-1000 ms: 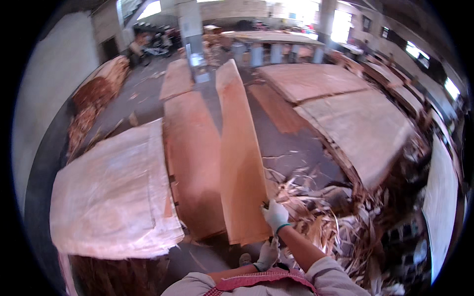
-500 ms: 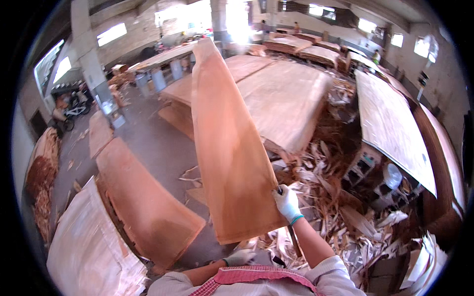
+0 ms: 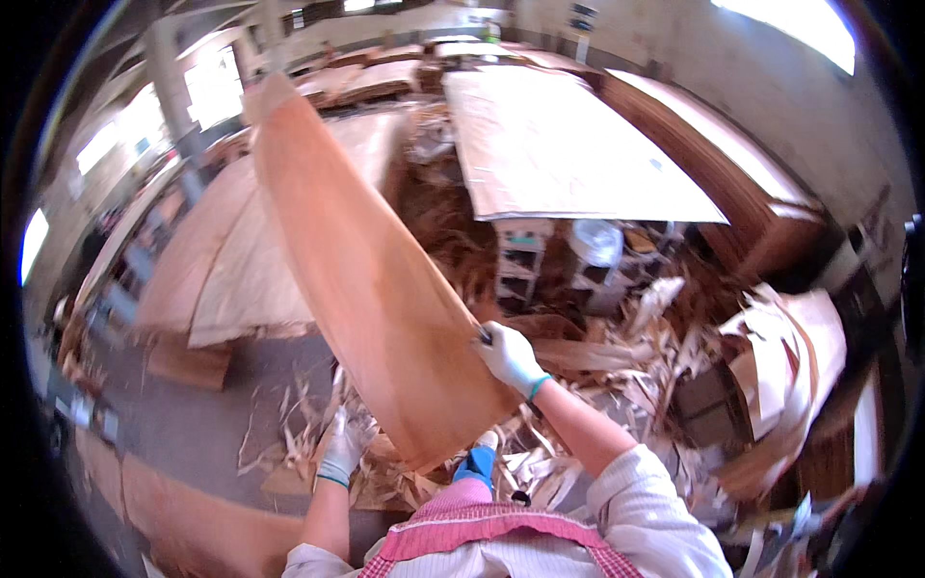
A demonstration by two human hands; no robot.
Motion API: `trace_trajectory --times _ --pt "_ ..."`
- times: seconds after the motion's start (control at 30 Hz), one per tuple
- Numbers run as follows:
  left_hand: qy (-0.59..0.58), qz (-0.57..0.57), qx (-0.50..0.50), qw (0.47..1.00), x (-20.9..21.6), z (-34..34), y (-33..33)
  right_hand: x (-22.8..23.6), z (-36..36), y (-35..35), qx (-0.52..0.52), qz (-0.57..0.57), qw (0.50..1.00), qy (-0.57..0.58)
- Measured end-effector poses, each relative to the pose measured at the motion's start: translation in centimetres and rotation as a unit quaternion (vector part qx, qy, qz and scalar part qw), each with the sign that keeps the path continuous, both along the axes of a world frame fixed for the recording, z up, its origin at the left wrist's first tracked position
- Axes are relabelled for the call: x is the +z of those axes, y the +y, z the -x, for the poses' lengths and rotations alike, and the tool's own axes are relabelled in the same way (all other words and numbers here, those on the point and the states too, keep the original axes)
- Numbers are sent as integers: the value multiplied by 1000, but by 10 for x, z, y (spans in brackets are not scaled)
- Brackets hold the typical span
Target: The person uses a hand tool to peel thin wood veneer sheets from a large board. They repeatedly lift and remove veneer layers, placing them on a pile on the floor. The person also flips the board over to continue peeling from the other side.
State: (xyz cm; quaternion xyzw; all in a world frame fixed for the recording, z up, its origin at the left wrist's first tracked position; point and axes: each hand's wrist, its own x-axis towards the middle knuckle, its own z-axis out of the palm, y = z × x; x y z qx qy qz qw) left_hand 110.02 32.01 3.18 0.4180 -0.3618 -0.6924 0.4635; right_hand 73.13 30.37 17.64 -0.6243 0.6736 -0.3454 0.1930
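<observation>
A long, tan sheet of wood veneer slants up and away to the left in front of me. My right hand, in a white glove with a teal cuff, is closed on the sheet's right edge near its lower end. A small dark object shows at the fingertips; its kind cannot be made out. My left hand, also gloved, is low beside the sheet's left edge, apart from it. Its fingers point forward, somewhat blurred, with nothing visible held in them.
A pale veneer sheet lies on a raised stand ahead, with hollow blocks and a clear tub beneath. Veneer scraps litter the floor. Stacked sheets lie left, a tall stack right. A bent veneer bundle is nearer.
The view has swung right, bringing the pale sheet on its stand ahead. The held veneer now leans further left. My left hand has come up from near my waist and reached forward.
</observation>
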Motion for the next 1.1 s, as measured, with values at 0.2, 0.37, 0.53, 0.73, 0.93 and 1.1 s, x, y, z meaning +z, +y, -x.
trace_trajectory --times 0.2,0.37,0.53,0.73,0.93,1.1 --pt "73 -46 -14 996 -4 170 -131 16 128 -60 -85 -21 995 37" --pt "14 -18 -57 998 13 276 -195 23 214 -94 -152 -46 986 41" --pt "-176 137 -43 974 23 392 -248 10 319 -128 -205 -44 976 52" --pt "-163 203 18 965 22 572 -294 -20 477 -163 -225 4 973 51" --pt "-239 320 32 916 15 728 -312 -28 632 -170 -265 -18 963 45" --pt "-318 312 29 895 8 824 -326 -34 723 -180 -268 -5 963 38"
